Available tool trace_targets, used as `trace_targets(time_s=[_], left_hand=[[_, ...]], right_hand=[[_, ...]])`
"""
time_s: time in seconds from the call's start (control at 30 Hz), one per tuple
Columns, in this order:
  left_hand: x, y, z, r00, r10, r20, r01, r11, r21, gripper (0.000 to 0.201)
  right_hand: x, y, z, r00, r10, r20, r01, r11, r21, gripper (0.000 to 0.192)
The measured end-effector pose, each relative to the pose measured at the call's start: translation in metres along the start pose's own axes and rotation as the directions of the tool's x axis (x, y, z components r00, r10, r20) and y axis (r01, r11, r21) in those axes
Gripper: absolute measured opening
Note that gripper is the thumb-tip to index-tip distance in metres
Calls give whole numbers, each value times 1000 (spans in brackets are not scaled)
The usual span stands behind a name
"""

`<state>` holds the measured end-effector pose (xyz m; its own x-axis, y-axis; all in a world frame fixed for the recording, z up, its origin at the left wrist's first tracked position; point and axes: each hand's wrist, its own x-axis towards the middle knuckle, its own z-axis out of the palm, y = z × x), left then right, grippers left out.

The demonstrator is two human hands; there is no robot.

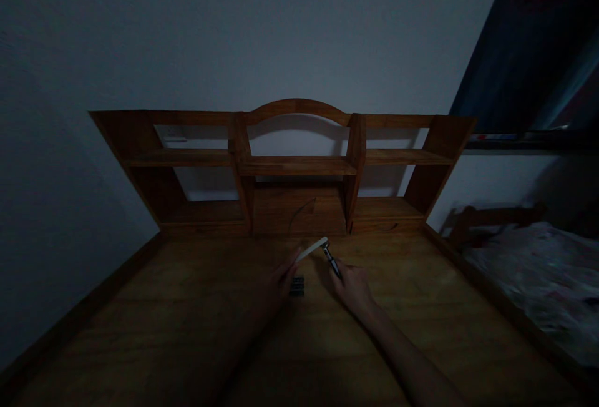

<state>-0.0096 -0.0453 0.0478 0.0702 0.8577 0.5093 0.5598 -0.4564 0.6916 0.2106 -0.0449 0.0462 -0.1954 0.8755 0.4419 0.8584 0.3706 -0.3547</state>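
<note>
Bare wooden table (187, 332) stretches wide in front of both forearms, with raised rails along its left and right edges. The left hand (281, 282) pinches a pale flat strip (312, 248) above a small dark block (296, 285) lying on the wood; the right hand (353, 285) is closed around a slim dark tool (331, 259) whose tip nears the strip's end. Just beyond stands the shelf unit (294, 166) against the wall, a bed (538, 276) off the right edge

matt wooden desk (187, 332), glossy metal tool (332, 261), pale smooth strip (312, 248).

Worktop (187, 332): warm brown wood, visible grain. Shelf unit (294, 166): same brown. Flat strip (312, 248): pale cream. Small block (296, 286): dark grey. Bedcover (547, 282): whitish, faint mottled print.
</note>
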Motion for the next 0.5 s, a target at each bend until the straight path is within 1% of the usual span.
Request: trace_targets(time_s=[0.2,0.4,0.5], left_hand=[[1,4,-4,998,39,41,-40,999,3,39],[1,2,-5,998,67,15,-67,998,-1,39],[0,1,-2,996,69,59,-69,998,-6,39]], right_hand=[[0,0,0,1000,-10,-7,10,1000,-17,30],[-1,-2,-1,1000,-4,-17,4,1000,13,31],[-1,-3,-1,1000,-13,-6,13,999,42,31]])
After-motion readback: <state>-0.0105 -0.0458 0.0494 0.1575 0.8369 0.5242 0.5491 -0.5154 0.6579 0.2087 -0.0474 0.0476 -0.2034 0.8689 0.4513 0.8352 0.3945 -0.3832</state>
